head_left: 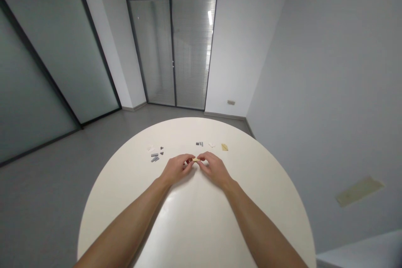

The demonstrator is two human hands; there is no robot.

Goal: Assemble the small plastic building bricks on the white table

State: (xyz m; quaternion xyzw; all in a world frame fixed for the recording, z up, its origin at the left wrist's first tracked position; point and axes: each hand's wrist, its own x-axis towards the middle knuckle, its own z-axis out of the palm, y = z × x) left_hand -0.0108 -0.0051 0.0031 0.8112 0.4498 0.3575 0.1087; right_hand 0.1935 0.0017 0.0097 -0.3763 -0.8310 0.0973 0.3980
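White round table [194,230]. Behind table: dark-framed glass doors [153,50], stripy blinds [191,63]. Left of table: gray floor [56,184], cloudy glass wall [63,42]. Right of table: gray wall [307,92], tan patch [359,191] on it.

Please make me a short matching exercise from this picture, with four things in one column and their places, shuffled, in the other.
Things:
1. Longer grey bars
2. Nearer tan piece
3. Farther tan piece
4. Dark-framed glass doors

Places:
A. On the white table, farther right than the other small parts
B. In the wall beyond the table
C. On the table, to the left of the left hand
D. Held between the left hand and the right hand

Right pairs: 1-C, 2-D, 3-A, 4-B.
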